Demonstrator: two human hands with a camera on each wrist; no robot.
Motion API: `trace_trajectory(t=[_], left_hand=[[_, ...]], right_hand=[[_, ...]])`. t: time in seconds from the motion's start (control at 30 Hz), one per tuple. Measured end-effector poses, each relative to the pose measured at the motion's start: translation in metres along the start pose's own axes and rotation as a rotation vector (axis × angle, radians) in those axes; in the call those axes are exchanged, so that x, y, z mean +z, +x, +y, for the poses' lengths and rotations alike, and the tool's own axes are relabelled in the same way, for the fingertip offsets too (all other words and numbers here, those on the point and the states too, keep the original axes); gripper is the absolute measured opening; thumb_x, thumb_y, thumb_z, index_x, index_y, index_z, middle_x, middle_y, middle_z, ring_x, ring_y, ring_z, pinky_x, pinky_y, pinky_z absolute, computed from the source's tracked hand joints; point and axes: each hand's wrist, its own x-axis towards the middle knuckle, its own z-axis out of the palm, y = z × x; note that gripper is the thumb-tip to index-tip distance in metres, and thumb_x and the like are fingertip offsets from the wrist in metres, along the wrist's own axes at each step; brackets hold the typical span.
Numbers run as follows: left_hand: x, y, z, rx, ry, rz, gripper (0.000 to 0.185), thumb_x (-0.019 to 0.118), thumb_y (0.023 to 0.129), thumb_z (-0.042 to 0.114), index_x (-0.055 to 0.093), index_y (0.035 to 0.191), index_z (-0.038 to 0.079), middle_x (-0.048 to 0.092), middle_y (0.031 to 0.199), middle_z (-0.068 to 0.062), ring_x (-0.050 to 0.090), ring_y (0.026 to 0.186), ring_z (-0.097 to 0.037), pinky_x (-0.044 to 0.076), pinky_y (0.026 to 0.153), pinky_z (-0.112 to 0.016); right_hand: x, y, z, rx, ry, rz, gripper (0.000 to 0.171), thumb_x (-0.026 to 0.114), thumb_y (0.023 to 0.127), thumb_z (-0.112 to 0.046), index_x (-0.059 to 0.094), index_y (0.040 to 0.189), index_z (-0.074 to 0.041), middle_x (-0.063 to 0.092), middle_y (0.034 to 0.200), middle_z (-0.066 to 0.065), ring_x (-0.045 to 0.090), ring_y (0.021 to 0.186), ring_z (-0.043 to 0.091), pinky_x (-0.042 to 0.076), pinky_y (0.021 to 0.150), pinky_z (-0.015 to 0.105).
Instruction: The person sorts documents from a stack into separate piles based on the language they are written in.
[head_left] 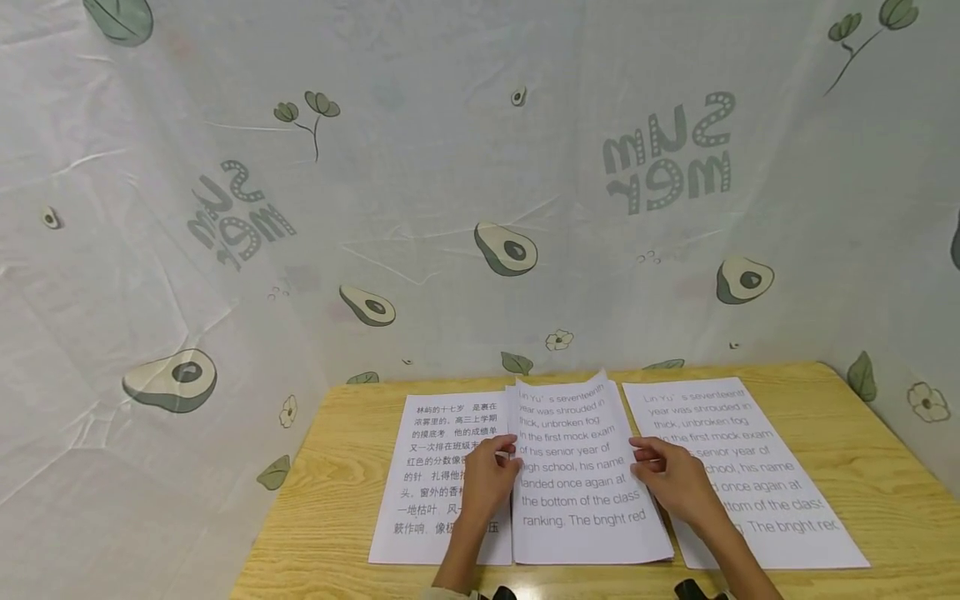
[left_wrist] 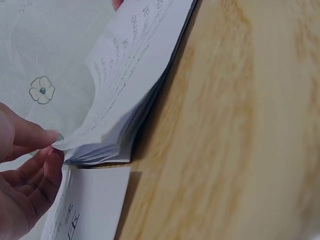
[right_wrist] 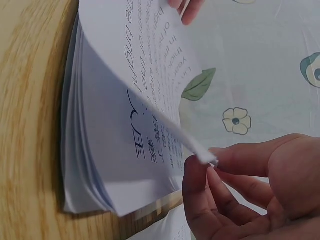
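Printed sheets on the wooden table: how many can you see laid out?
3 on top: the Chinese sheet at left, the middle English sheet pinched by the left hand and right hand, and the right English sheet. More pages lie stacked beneath.

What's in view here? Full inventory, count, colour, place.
middle stack of sheets: 1, white with English print, table centre, top sheets lifted at both side edges
left sheet: 1, white with Chinese print, flat on the table
right sheet: 1, white with English print, flat on the table
table: 1, light wood, foreground
backdrop cloth: 1, pale with avocado print, behind and beside the table
left hand: pinches the stack's left edge
right hand: pinches its right edge
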Motion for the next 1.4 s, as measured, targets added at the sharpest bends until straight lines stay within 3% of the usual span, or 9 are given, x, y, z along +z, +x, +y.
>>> trace_trajectory(t=[0.4, 0.77, 1.03, 1.23, 1.4], left_hand=[[-0.001, 0.003, -0.002, -0.024, -0.046, 0.023, 0.039, 0.076, 0.089, -0.005, 0.077, 0.126, 0.008, 0.076, 0.106, -0.003, 0.069, 0.086, -0.006, 0.059, 0.075, -0.020], [-0.007, 0.007, -0.003, -0.074, -0.101, 0.020, 0.038, 0.077, 0.089, -0.005, 0.078, 0.125, 0.008, 0.077, 0.106, -0.004, 0.069, 0.085, -0.009, 0.059, 0.072, -0.022], [-0.011, 0.006, -0.002, -0.125, -0.204, -0.005, 0.037, 0.076, 0.091, -0.002, 0.078, 0.125, 0.009, 0.076, 0.111, -0.006, 0.069, 0.088, -0.012, 0.063, 0.075, -0.025], [-0.009, 0.004, 0.002, -0.145, -0.298, -0.030, 0.038, 0.076, 0.091, -0.002, 0.077, 0.128, 0.008, 0.074, 0.115, -0.008, 0.070, 0.089, -0.013, 0.065, 0.076, -0.028], [0.002, 0.004, 0.008, -0.150, -0.361, -0.031, 0.039, 0.075, 0.090, -0.004, 0.077, 0.127, 0.007, 0.073, 0.114, -0.009, 0.068, 0.088, -0.013, 0.064, 0.074, -0.027]], right_hand=[[-0.005, 0.000, 0.001, 0.029, 0.075, -0.010, 0.044, 0.072, 0.096, -0.006, 0.066, 0.139, 0.004, 0.075, 0.119, 0.018, 0.073, 0.103, 0.023, 0.054, 0.080, 0.018], [-0.009, 0.001, 0.002, 0.070, 0.168, -0.035, 0.047, 0.071, 0.100, -0.008, 0.062, 0.144, 0.006, 0.072, 0.127, 0.023, 0.072, 0.110, 0.025, 0.054, 0.080, 0.016], [-0.010, 0.001, 0.006, 0.113, 0.246, -0.064, 0.050, 0.068, 0.102, -0.009, 0.057, 0.148, 0.007, 0.067, 0.136, 0.026, 0.069, 0.118, 0.029, 0.055, 0.082, 0.015], [-0.015, 0.002, 0.013, 0.138, 0.296, -0.087, 0.050, 0.065, 0.104, -0.011, 0.055, 0.151, 0.006, 0.065, 0.138, 0.025, 0.069, 0.110, 0.017, 0.058, 0.083, 0.018], [-0.024, 0.003, 0.021, 0.144, 0.304, -0.089, 0.051, 0.064, 0.106, -0.014, 0.053, 0.152, 0.006, 0.063, 0.140, 0.026, 0.065, 0.103, 0.005, 0.058, 0.084, 0.018]])
